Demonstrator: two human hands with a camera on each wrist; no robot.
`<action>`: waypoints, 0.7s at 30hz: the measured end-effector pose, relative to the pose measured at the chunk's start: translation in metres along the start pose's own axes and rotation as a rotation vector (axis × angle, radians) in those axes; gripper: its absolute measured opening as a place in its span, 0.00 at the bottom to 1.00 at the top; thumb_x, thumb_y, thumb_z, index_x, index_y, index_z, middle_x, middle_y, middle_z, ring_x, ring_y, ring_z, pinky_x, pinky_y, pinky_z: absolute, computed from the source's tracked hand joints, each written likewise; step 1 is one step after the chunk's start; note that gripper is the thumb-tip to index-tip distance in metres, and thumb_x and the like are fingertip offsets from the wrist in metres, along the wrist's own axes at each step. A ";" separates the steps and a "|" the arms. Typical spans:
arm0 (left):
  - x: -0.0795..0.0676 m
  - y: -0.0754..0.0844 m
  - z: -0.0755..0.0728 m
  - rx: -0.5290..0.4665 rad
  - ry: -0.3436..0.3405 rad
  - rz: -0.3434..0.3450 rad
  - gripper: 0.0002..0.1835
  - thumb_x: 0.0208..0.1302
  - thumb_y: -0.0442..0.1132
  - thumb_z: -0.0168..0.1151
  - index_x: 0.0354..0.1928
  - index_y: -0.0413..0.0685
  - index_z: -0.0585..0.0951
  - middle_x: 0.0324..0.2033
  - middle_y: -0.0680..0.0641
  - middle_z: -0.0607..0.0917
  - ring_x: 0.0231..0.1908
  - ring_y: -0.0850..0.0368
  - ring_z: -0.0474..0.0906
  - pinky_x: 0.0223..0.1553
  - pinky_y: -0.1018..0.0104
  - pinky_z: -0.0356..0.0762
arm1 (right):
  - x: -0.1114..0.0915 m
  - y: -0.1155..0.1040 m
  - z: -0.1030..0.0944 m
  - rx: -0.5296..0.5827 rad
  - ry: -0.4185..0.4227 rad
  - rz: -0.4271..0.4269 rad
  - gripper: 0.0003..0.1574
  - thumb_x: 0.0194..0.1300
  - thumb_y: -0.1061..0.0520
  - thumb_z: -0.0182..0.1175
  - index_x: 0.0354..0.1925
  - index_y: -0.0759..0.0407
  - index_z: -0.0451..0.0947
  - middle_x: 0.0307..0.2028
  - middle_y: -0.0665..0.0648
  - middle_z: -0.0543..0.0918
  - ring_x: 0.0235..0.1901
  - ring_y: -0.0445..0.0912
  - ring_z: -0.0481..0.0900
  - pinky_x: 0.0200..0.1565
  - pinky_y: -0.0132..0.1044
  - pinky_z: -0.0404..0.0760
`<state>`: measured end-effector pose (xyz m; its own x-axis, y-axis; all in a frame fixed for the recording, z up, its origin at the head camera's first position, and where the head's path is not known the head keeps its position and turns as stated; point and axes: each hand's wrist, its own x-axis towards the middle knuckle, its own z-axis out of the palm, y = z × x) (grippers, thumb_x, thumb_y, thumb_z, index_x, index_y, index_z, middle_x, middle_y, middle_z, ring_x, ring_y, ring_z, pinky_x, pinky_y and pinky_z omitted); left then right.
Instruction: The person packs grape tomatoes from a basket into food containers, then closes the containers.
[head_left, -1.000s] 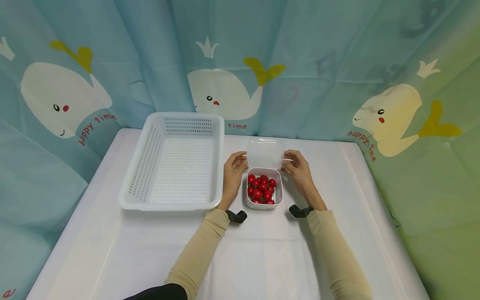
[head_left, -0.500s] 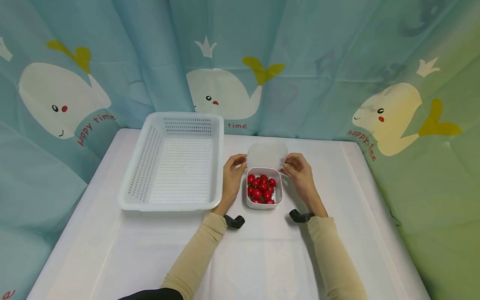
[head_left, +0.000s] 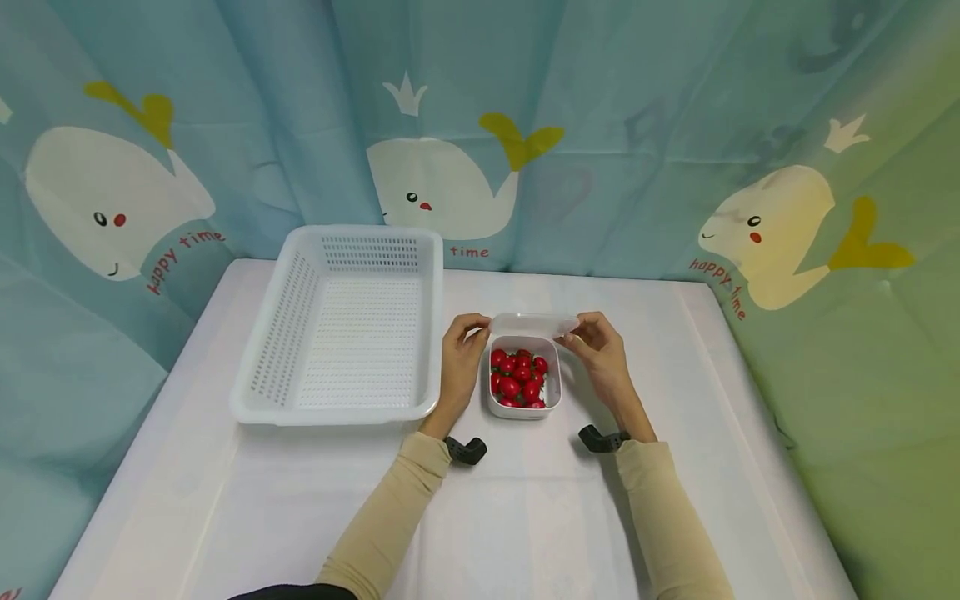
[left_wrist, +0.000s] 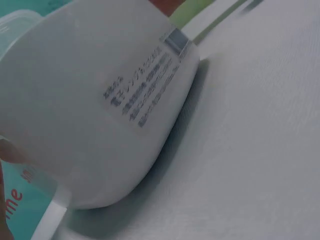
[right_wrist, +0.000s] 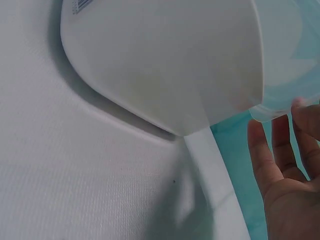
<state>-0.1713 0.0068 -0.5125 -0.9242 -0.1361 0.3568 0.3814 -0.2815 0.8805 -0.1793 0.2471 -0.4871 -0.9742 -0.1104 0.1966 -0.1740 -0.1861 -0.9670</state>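
A small white box [head_left: 523, 413] stands upright on the table, filled with red cherry tomatoes [head_left: 510, 387]. At its far rim a clear plastic lid [head_left: 532, 323] is held tilted, its near edge close over the box. My left hand [head_left: 461, 362] pinches the lid's left corner, thumb and fingers curled. The right corner is pinched by my right hand [head_left: 603, 360]. In the right wrist view, the thumb and fingers of that hand meet at the clear lid's [right_wrist: 282, 95] edge. The left wrist view shows the box's printed side [left_wrist: 120, 115]; only a little of the left hand appears there.
A large white perforated basket [head_left: 337, 414] stands close to the left of my left hand. White cloth covers the table [head_left: 525, 517]. Behind it hangs a blue-green curtain [head_left: 600, 217] printed with whales.
Both hands have tilted the lid: its far edge has come down toward me, and it now looks much narrower. The box and tomatoes have stayed put.
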 end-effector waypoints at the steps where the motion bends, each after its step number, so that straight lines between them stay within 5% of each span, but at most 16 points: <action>1: -0.001 0.000 0.000 -0.004 0.002 0.002 0.10 0.73 0.25 0.60 0.52 0.26 0.79 0.49 0.36 0.81 0.53 0.60 0.79 0.59 0.72 0.80 | -0.001 0.000 -0.001 -0.006 -0.008 -0.010 0.13 0.70 0.75 0.59 0.49 0.65 0.73 0.46 0.50 0.84 0.49 0.41 0.84 0.55 0.37 0.87; 10: -0.013 -0.001 0.000 -0.044 0.009 0.006 0.07 0.70 0.19 0.56 0.47 0.23 0.77 0.47 0.47 0.82 0.53 0.62 0.78 0.61 0.69 0.79 | -0.011 -0.001 -0.004 -0.158 -0.049 -0.091 0.07 0.69 0.76 0.58 0.43 0.74 0.70 0.48 0.49 0.86 0.55 0.43 0.82 0.55 0.28 0.81; 21: -0.019 0.002 0.001 -0.049 0.022 -0.018 0.03 0.67 0.18 0.59 0.39 0.21 0.75 0.44 0.58 0.82 0.54 0.64 0.81 0.61 0.71 0.78 | -0.022 -0.002 -0.001 -0.210 -0.045 -0.109 0.04 0.69 0.76 0.59 0.40 0.77 0.72 0.48 0.49 0.84 0.58 0.42 0.79 0.64 0.28 0.77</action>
<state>-0.1526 0.0097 -0.5174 -0.9305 -0.1510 0.3338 0.3658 -0.3299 0.8703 -0.1576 0.2505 -0.4900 -0.9416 -0.1447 0.3040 -0.3083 0.0075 -0.9513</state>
